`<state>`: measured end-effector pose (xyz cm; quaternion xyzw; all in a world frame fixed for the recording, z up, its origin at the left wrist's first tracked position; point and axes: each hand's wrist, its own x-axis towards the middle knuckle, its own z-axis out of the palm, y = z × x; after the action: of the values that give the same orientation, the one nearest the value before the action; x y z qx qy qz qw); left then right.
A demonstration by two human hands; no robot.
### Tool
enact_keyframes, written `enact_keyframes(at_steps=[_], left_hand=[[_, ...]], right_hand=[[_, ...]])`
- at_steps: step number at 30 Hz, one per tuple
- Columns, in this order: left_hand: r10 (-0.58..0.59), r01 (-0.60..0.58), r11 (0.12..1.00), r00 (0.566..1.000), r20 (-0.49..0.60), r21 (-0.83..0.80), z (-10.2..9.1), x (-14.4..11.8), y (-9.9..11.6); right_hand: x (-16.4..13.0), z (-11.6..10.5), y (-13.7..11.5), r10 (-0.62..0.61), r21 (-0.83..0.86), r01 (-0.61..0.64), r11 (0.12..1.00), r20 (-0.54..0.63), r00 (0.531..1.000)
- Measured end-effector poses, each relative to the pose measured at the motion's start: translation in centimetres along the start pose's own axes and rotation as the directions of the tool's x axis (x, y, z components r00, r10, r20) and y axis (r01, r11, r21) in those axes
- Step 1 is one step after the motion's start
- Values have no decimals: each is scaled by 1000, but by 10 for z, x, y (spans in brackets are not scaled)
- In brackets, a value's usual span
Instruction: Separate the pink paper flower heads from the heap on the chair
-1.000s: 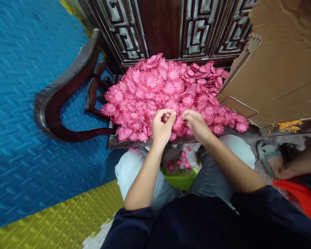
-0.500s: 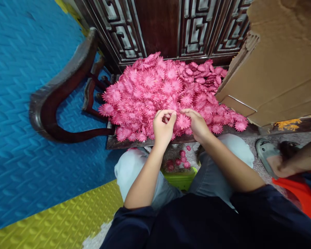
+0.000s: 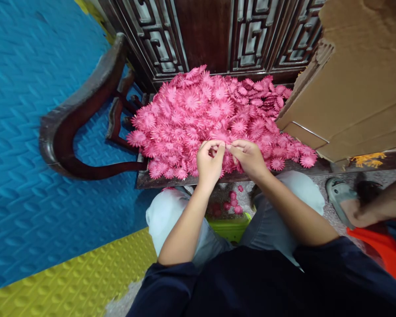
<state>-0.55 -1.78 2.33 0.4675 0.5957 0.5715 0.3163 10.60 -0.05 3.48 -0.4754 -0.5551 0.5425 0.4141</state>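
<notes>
Both hands meet at the near edge of the pink flower pile [image 3: 214, 119] heaped on the dark wooden seat [image 3: 158, 179]. The left hand [image 3: 209, 162] and right hand [image 3: 249, 158] have fingers pinched together on a small pink flower piece, mostly hidden between them. A careless tug could knock loose flowers off that edge, where fallen flowers [image 3: 229, 203] already lie below the pile. The cardboard box [image 3: 356, 88] covers the pile's right side

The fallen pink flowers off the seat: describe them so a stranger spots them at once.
Find the dark wooden chair seat heaped with the pink flower pile. Below its front edge, between the person's knees, the few loose flowers lie on speckled floor, unlike the heaped ones.
</notes>
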Motion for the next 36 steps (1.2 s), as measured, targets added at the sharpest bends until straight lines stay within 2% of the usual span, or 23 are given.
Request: enact_keyframes(at_steps=[4,7,11,15,19,23,32,34,36], left_hand=[[-39,34,997,998,-59,-72,1,4,-6],[4,-16,998,986,-168,-67,-5,11,-8],[-2,-49,990,929,-370,-130,-23,26,-8],[-121,6,970,881,-458,-244,-38,34,-6],[-231,99,932,903,-363,-348,-36,29,-2],[-248,147,925,933,-262,-350,-27,23,1],[-195,156,957,971,-141,-244,-15,17,-1],[-142,117,977,981,-130,-179,-15,16,-2],[-34,23,998,985,-169,-62,-15,14,-1]], right_hand=[[1,-3,1,18,-5,-18,1000,6,1000],[1,-5,-1,17,-10,-17,1000,14,1000],[3,-10,-4,32,-8,-32,999,-54,998],[5,-14,-8,56,17,-55,998,-113,992],[5,-13,-7,57,45,-53,998,-98,994],[5,-13,-2,3,18,-2,1000,-69,998],[-1,-14,-9,-100,-64,95,993,-82,992],[-1,-13,-9,-88,-53,84,995,-77,993],[0,-13,-8,-65,-40,62,997,-69,995]])
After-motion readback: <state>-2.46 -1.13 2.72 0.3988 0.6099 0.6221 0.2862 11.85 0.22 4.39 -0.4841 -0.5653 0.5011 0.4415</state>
